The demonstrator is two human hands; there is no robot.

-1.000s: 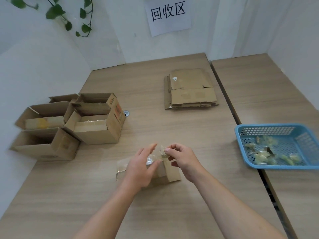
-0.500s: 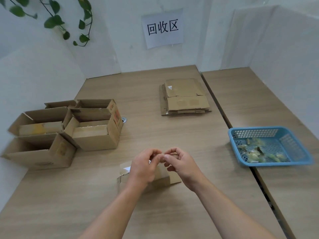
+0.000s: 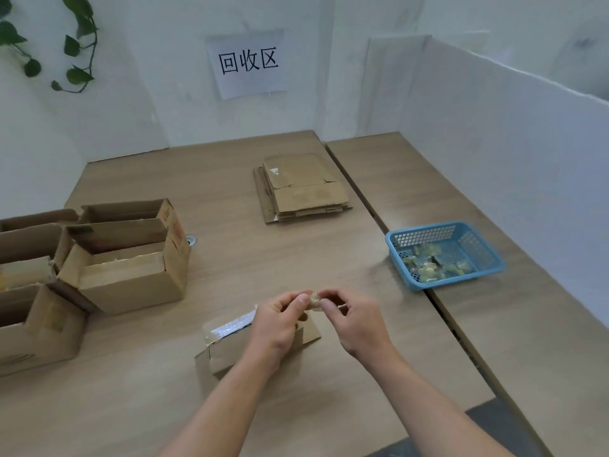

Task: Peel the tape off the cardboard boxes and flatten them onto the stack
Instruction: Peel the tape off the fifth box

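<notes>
task partly done: flattened boxes lie on the stack, open boxes wait at left, and the left hand and right hand together pinch a tape wad just above the small box, unflattened and bearing shiny tape; the blue basket holds discarded tape scraps.

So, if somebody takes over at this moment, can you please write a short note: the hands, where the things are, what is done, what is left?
Hands: left hand and right hand both pinch one tape wad above the small box.
Small box: on the table near the person, not flattened, with a shiny tape strip on top.
Done: flat stack at the far side; tape scraps in the blue basket on the right.
Left: drop the wad, probably into the basket; finish this box; then the open boxes on the left.
</notes>
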